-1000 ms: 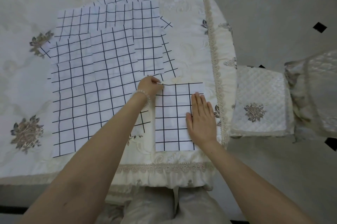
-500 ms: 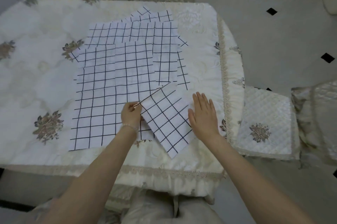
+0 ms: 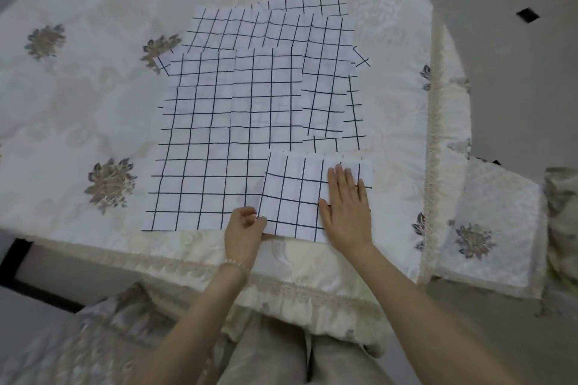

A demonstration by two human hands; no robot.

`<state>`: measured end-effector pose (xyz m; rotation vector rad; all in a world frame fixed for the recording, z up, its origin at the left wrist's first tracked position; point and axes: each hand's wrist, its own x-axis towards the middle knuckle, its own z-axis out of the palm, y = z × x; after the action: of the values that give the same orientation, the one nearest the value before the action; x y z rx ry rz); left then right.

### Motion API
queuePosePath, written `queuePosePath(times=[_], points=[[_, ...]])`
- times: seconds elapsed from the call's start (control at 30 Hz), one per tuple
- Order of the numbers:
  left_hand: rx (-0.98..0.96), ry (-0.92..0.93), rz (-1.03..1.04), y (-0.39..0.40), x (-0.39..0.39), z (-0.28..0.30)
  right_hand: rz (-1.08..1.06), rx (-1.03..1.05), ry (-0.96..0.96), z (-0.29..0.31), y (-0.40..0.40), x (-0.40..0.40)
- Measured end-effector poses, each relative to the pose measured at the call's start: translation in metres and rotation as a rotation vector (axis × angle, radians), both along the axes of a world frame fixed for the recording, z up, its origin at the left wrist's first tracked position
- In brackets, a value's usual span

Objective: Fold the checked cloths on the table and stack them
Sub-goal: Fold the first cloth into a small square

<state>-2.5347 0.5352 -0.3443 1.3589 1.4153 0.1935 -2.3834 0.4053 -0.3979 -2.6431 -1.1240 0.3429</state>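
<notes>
Right now the folded checked cloth (image 3: 297,196) lies at the counter's (image 3: 78,103) near edge, its long side running left-right, the right hand (image 3: 345,209) flat on top and the left hand (image 3: 244,234) pinching its near-left corner.

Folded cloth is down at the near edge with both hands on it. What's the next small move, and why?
Probably let go and reach for the next flat cloth. The folded cloth lies flat and squared, the right hand pressing it flat, the left hand pinching its near-left corner, and several unfolded cloths lie beyond.
</notes>
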Motion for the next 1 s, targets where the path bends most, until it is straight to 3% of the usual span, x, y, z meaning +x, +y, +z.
queuePosePath(times=[0.13, 0.27, 0.4, 0.47, 0.53, 0.7, 0.8, 0.9, 1.0], points=[[0.044, 0.074, -0.135, 0.004, -0.002, -0.001, -0.004, 0.003, -0.016, -0.001, -0.001, 0.0], [0.098, 0.114, -0.134, 0.0, -0.005, 0.001, 0.02, 0.016, 0.042, 0.001, -0.002, 0.003], [0.301, 0.06, -0.147, -0.014, 0.0, 0.02, -0.142, 0.313, 0.382, 0.025, -0.007, 0.011], [0.457, 0.015, -0.19, -0.023, 0.007, 0.033, -0.265, 0.479, 0.43, 0.044, -0.014, 0.012], [0.643, -0.014, -0.29, -0.032, 0.015, 0.043, -0.375, 0.578, 0.507, 0.061, -0.019, 0.014], [0.983, -0.137, -0.601, -0.071, 0.045, 0.049, -0.535, 0.729, 0.958, 0.097, -0.016, 0.021], [1.029, -0.166, -0.788, -0.096, 0.06, 0.035, -0.541, 0.586, 0.875, 0.093, -0.015, 0.028], [0.918, -0.142, -0.903, -0.109, 0.062, 0.02, -0.591, 0.483, 0.691, 0.074, -0.021, 0.035], [0.856, -0.096, -0.955, -0.108, 0.055, 0.011, -0.577, 0.431, 0.634, 0.058, -0.028, 0.039]])
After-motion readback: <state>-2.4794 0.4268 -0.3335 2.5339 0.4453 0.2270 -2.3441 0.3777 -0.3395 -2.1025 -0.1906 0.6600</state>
